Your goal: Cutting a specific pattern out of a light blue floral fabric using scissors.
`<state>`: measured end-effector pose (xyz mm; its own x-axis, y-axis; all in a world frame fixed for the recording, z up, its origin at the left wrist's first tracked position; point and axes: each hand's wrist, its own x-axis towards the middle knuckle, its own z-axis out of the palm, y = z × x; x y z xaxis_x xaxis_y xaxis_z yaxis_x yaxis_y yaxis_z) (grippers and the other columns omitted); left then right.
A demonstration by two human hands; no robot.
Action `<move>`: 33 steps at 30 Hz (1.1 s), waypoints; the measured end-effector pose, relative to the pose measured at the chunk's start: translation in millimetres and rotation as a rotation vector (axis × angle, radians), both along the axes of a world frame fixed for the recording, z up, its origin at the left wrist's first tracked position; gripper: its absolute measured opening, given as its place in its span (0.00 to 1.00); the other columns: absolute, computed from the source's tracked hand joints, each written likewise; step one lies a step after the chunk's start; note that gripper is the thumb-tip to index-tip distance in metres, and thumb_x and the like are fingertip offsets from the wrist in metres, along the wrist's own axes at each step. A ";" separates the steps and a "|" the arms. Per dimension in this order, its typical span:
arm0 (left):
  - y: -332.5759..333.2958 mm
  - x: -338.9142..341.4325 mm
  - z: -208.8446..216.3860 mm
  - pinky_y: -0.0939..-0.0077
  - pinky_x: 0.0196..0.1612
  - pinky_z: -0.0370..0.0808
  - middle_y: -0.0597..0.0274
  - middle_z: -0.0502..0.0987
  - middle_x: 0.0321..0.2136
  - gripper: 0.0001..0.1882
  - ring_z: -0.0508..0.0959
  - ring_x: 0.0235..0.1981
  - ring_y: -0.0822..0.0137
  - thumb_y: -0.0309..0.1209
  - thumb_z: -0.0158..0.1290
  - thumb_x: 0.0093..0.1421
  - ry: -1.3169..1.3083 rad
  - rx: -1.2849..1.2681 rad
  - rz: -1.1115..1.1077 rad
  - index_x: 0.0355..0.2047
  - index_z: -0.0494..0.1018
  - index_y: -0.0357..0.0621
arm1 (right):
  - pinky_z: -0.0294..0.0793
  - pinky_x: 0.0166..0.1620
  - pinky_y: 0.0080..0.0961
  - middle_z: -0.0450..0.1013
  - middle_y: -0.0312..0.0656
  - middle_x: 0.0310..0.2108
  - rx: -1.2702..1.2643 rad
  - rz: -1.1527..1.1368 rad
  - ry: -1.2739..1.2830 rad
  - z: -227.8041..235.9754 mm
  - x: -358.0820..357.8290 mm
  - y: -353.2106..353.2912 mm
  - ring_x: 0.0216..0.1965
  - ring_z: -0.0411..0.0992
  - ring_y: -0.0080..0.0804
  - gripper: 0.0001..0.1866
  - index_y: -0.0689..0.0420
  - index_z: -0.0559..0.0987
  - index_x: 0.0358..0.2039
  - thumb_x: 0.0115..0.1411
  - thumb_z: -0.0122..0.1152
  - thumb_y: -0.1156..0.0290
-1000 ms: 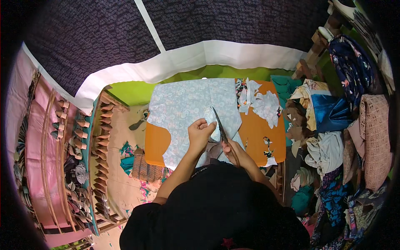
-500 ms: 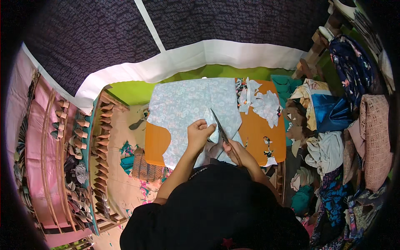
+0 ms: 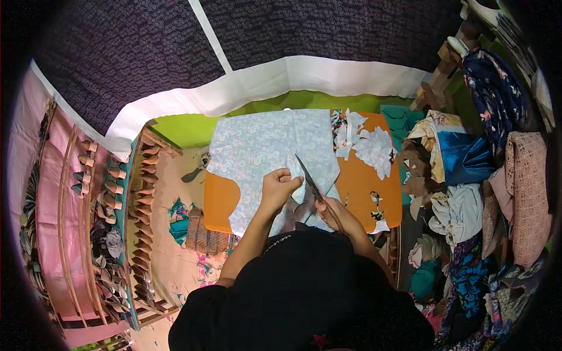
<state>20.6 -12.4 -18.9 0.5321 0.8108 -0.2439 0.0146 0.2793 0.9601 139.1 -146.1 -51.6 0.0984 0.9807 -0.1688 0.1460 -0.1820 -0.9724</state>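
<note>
Pale blue-grey patterned fabric (image 3: 263, 140) lies spread over an orange table (image 3: 220, 202), its near edge cut in curves. My left hand (image 3: 280, 188) pinches a small pale cut piece (image 3: 297, 169) of the fabric, just above the sheet. In my right hand (image 3: 338, 214) is a pair of dark scissors (image 3: 309, 179), fingers wrapped round the handles. The blades point away from me and to the left, beside the piece in my left hand, and look nearly closed. Part of the handles is hidden by my right hand.
Fabric scraps (image 3: 374, 149) lie on the table's right side. Piles of folded cloth (image 3: 462, 213) crowd the right. Wooden shoe lasts (image 3: 143, 222) line racks at the left. A brown textured bundle (image 3: 205, 232) and scraps are on the floor left of the table.
Both hands stay almost where they were. The scissors' handles have shifted slightly to the right with my right hand; the pinched piece stays in my left.
</note>
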 end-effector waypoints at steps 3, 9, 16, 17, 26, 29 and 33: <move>0.7 -0.6 -1.2 0.89 0.15 0.53 0.75 0.63 0.10 0.11 0.59 0.11 0.84 0.23 0.54 0.45 0.013 0.003 -0.016 0.13 0.63 0.45 | 0.62 0.27 0.22 0.59 0.38 0.17 0.030 -0.009 0.010 -8.8 0.3 -0.6 0.21 0.58 0.24 0.15 0.63 0.64 0.22 0.56 0.47 0.63; 2.8 -2.7 -6.0 0.89 0.15 0.56 0.73 0.64 0.12 0.09 0.61 0.12 0.83 0.23 0.53 0.48 -0.121 -0.117 -0.036 0.16 0.64 0.44 | 0.64 0.29 0.24 0.65 0.42 0.18 -0.030 -0.003 -0.108 4.2 -2.2 1.0 0.22 0.65 0.30 0.08 0.64 0.67 0.24 0.53 0.50 0.72; 3.1 2.6 -15.4 0.88 0.16 0.59 0.71 0.66 0.14 0.06 0.63 0.14 0.81 0.25 0.53 0.50 -0.208 -0.140 0.078 0.20 0.66 0.42 | 0.62 0.24 0.22 0.62 0.36 0.18 0.077 -0.025 0.029 -0.4 -4.6 -1.4 0.18 0.61 0.27 0.07 0.61 0.65 0.24 0.53 0.48 0.70; 3.5 2.0 -15.7 0.88 0.16 0.59 0.71 0.66 0.14 0.07 0.63 0.14 0.82 0.25 0.53 0.49 -0.215 -0.130 0.086 0.20 0.65 0.41 | 0.60 0.21 0.19 0.59 0.32 0.17 0.072 -0.035 0.199 4.1 -5.9 -1.5 0.16 0.58 0.22 0.10 0.60 0.64 0.25 0.54 0.47 0.66; -5.6 7.7 -11.6 0.90 0.17 0.58 0.70 0.67 0.14 0.09 0.64 0.15 0.83 0.25 0.56 0.47 -0.172 -0.025 0.170 0.19 0.65 0.39 | 0.49 0.19 0.09 0.48 0.26 0.18 -0.192 0.031 0.557 5.7 -10.4 3.4 0.16 0.46 0.12 0.40 0.54 0.60 0.31 0.35 0.42 0.27; -8.1 9.8 -12.1 0.90 0.17 0.59 0.69 0.68 0.15 0.09 0.64 0.15 0.83 0.26 0.56 0.47 -0.184 0.016 0.215 0.20 0.66 0.38 | 0.49 0.19 0.09 0.48 0.26 0.18 -0.144 0.026 0.504 7.4 -13.8 2.6 0.16 0.46 0.11 0.40 0.55 0.60 0.31 0.35 0.42 0.27; -11.6 11.5 -4.8 0.91 0.16 0.59 0.68 0.68 0.14 0.10 0.65 0.15 0.82 0.26 0.57 0.46 -0.159 0.054 0.235 0.20 0.66 0.37 | 0.48 0.18 0.09 0.48 0.26 0.18 -0.104 -0.010 0.449 6.4 -15.8 1.9 0.16 0.47 0.11 0.40 0.55 0.60 0.32 0.36 0.43 0.27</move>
